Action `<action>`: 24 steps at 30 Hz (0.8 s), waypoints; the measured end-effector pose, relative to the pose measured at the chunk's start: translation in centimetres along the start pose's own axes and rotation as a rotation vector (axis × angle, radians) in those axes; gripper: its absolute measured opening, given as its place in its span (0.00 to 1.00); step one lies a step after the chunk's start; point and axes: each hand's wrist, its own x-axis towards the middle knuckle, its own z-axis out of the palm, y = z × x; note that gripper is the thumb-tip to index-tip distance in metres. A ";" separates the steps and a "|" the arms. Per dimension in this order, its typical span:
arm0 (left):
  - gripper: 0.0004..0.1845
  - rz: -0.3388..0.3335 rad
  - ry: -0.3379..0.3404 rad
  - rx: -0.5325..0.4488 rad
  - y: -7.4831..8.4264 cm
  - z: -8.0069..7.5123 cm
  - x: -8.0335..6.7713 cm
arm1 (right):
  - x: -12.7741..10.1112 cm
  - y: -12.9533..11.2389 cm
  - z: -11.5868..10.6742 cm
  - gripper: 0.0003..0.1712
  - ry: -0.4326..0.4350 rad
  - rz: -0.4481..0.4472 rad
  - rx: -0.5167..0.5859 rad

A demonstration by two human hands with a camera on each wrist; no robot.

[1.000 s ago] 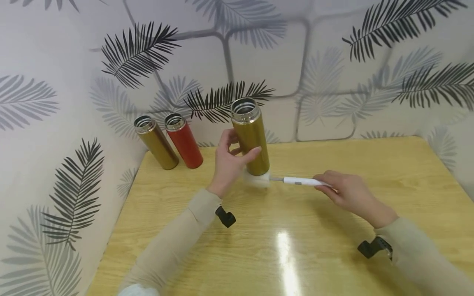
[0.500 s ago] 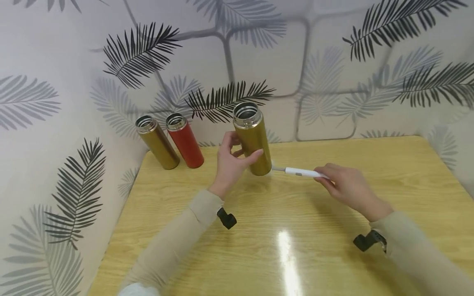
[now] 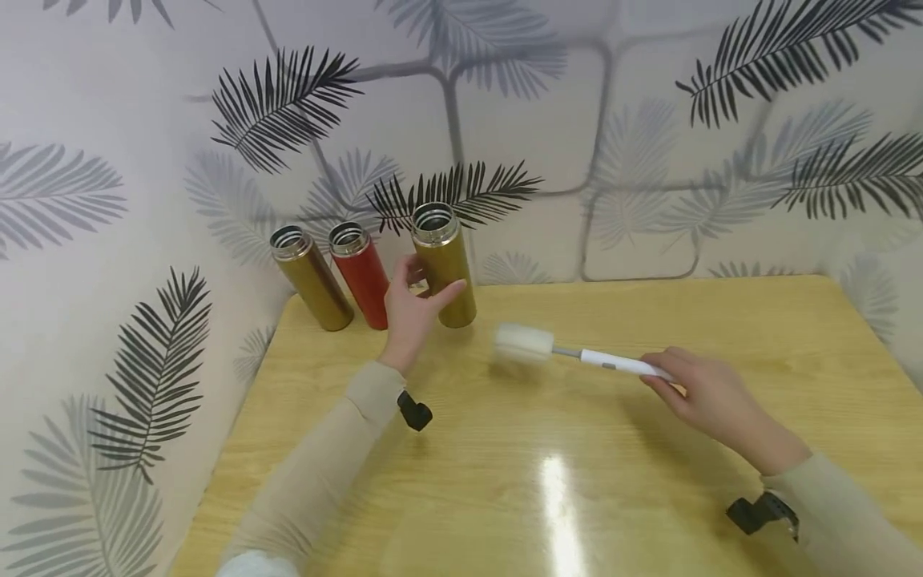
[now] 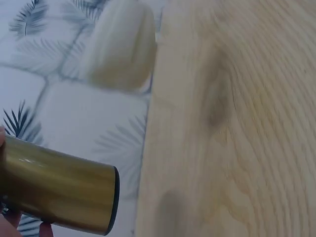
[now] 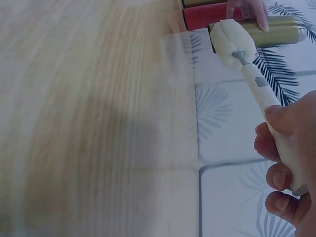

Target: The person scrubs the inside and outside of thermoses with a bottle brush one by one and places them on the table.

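My left hand [image 3: 413, 314] grips an open-topped gold thermos bottle [image 3: 449, 276] round its middle, thumb across the front. The bottle is upright near the back of the table, its steel neck uncovered. In the left wrist view its dark-rimmed base [image 4: 114, 200] shows. My right hand [image 3: 710, 401] holds a bottle brush by its white handle [image 3: 613, 362], level over the table. The brush's white sponge head [image 3: 525, 342] points left, apart from the bottle and slightly blurred. In the right wrist view my fingers curl round the handle [image 5: 266, 96].
A red thermos bottle [image 3: 364, 284] and a second gold one [image 3: 317, 284] stand uncapped at the table's back left corner, left of my left hand. Behind the wooden table [image 3: 461, 465] rises a leaf-patterned wall [image 3: 519, 144].
My left hand has carried the gold thermos bottle left, towards the red one. The brush head, earlier against or behind the bottle's base, is now apart from it, as my right hand moved right.
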 end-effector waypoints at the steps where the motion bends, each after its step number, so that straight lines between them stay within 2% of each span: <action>1: 0.36 -0.011 0.006 0.010 -0.5 -0.1 0.2 | -0.5 0.1 -0.2 0.29 0.000 0.017 0.003; 4: 0.36 -0.036 0.039 0.024 -1.9 -0.3 0.7 | -1.8 0.4 -0.8 0.13 -0.018 0.073 0.010; 5: 0.35 -0.042 0.047 0.027 -2.3 -0.4 0.8 | -2.2 0.5 -0.9 0.12 -0.026 0.089 0.009; 12: 0.35 -0.055 0.076 0.039 -4.0 -0.3 1.3 | -4.3 0.8 -1.3 0.18 -0.040 0.173 -0.002; 18: 0.35 -0.063 0.107 0.017 -4.6 0.0 1.8 | -4.5 1.1 -1.3 0.17 -0.019 0.179 0.003; 24: 0.36 -0.079 0.107 0.000 -5.0 0.4 1.8 | -4.8 1.2 -1.2 0.20 -0.051 0.195 0.024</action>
